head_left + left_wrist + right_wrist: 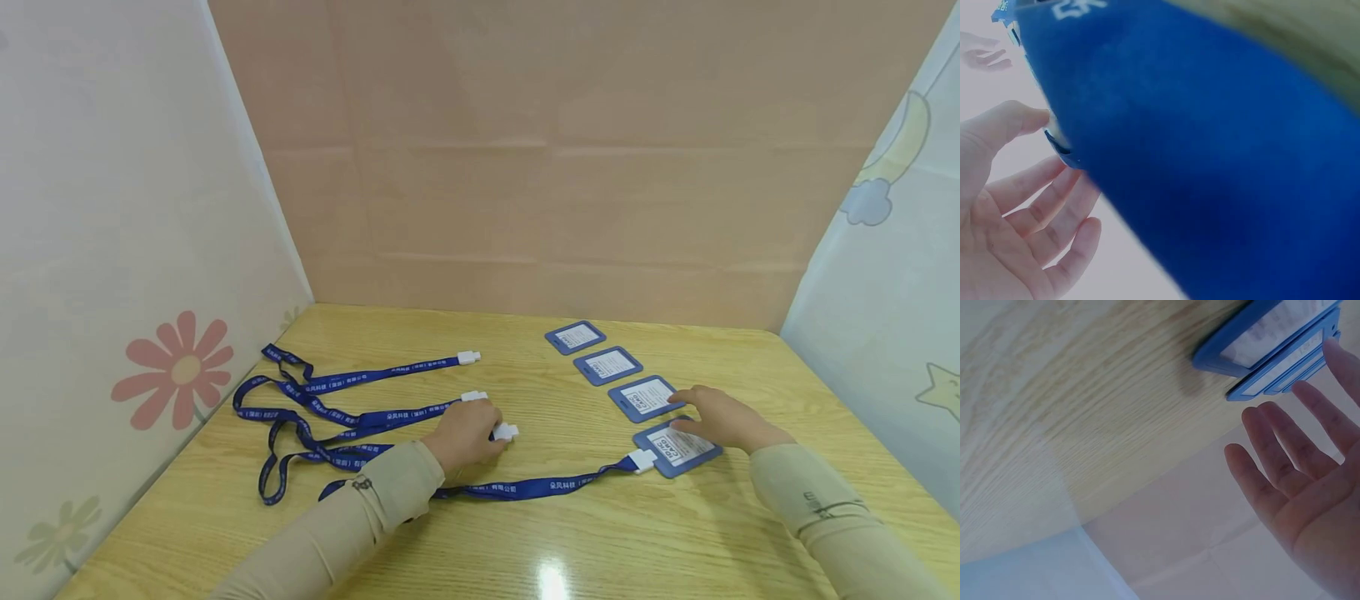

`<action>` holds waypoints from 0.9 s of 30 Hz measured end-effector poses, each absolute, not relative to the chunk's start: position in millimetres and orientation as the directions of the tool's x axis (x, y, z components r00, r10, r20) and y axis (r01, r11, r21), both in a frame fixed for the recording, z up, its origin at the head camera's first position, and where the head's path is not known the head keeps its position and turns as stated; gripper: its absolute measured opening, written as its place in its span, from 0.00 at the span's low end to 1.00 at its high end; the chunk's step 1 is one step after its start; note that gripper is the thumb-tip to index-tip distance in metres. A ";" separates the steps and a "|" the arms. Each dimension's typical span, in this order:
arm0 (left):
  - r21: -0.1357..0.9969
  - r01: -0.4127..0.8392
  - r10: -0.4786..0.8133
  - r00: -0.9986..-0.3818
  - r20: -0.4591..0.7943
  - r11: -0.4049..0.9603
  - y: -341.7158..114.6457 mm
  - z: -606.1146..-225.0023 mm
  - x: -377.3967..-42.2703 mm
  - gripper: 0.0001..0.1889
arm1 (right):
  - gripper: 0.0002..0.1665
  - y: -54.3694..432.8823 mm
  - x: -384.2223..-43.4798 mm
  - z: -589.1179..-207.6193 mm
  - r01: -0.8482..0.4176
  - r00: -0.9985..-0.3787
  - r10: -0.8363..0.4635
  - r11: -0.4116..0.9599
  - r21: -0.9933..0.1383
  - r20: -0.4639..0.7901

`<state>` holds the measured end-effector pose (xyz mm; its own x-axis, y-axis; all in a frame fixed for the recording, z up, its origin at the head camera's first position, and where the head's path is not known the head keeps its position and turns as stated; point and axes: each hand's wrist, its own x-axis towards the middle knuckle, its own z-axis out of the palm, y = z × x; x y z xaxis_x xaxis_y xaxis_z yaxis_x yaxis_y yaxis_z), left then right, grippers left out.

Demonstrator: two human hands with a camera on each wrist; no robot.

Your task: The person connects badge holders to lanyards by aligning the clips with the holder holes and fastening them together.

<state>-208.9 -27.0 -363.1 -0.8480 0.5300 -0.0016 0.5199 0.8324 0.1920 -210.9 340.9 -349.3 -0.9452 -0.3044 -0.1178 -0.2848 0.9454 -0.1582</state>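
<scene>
Near the middle of the table, my left hand (467, 435) pinches a blue lanyard close to its white clip (506, 432). The lanyard's blue strap (1210, 144) fills much of the left wrist view. On the right, my right hand (723, 418) reaches over the nearest blue card holder (686, 454), its fingers loosely extended in the right wrist view. One fingertip is at the edge of the neighbouring card holder (643, 398); the thumb is over the nearest one. That nearest holder meets the white clip (642, 460) of another lanyard (536, 488).
Two more card holders, a middle one (608, 365) and the farthest (576, 337), lie in the diagonal row. More blue lanyards lie on the left, among them one (390, 372) with a white clip (468, 357). Cloth walls surround the wooden table (600, 550).
</scene>
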 end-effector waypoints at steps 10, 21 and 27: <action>0.172 0.540 0.539 -0.840 0.053 0.824 -27.8 -362.3 -209.7 0.13 | 0.24 340.2 -214.3 -350.6 -0.299 -0.943 -0.317 0.940 -0.164 -0.099; 0.168 0.547 0.543 -0.837 0.073 0.820 -27.8 -361.4 -210.7 0.14 | 0.26 340.9 -227.3 -352.5 -0.319 -0.940 -0.334 0.932 -0.173 -0.065; 0.160 0.549 0.542 -0.836 0.088 0.820 -26.2 -361.4 -211.7 0.14 | 0.26 339.2 -235.9 -355.0 -0.295 -0.950 -0.308 0.940 -0.169 -0.057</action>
